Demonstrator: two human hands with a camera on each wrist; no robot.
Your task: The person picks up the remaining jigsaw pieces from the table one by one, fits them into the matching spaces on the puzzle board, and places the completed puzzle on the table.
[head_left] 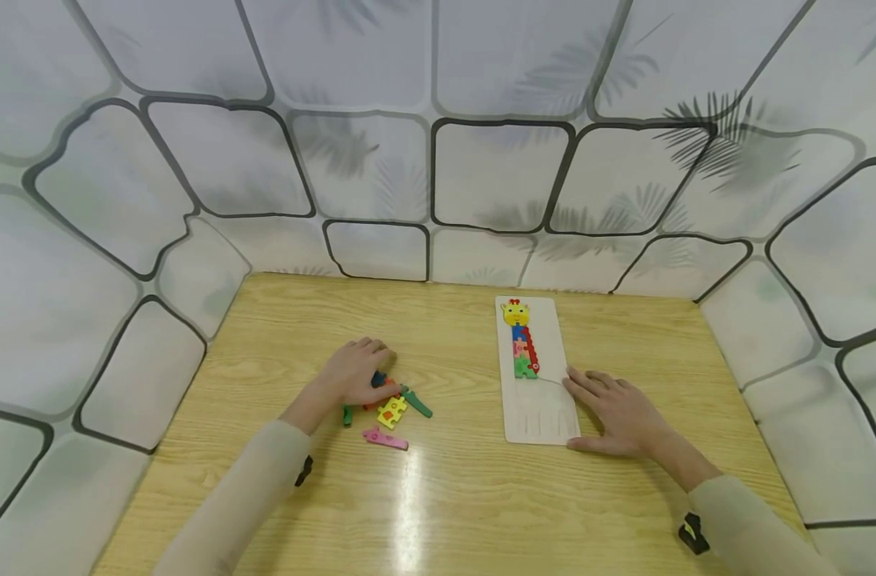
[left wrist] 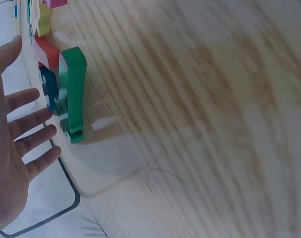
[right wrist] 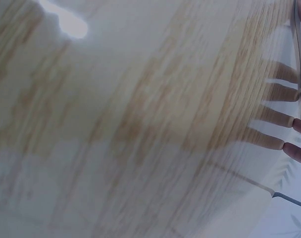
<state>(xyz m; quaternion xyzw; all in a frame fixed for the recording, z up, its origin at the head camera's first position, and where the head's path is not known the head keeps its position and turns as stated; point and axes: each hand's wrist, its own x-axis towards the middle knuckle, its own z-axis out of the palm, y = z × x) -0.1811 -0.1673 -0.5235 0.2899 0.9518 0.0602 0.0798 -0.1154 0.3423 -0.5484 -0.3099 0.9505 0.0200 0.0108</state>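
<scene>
Several joined giraffe puzzle pieces (head_left: 522,352) lie on the upper part of a pale board (head_left: 542,404), flat on the wooden tabletop (head_left: 474,504). At the board's right edge, the right hand (head_left: 621,414) touches it with fingers and thumb spread, its grip apart. The left hand (head_left: 354,374) hovers over loose pieces, grip apart and empty; a yellow piece (head_left: 392,413) and pink piece (head_left: 386,438) lie near its thumb.

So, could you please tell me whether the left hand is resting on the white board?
No, in the head view the left hand is at the loose pieces, left of the white board.
</scene>
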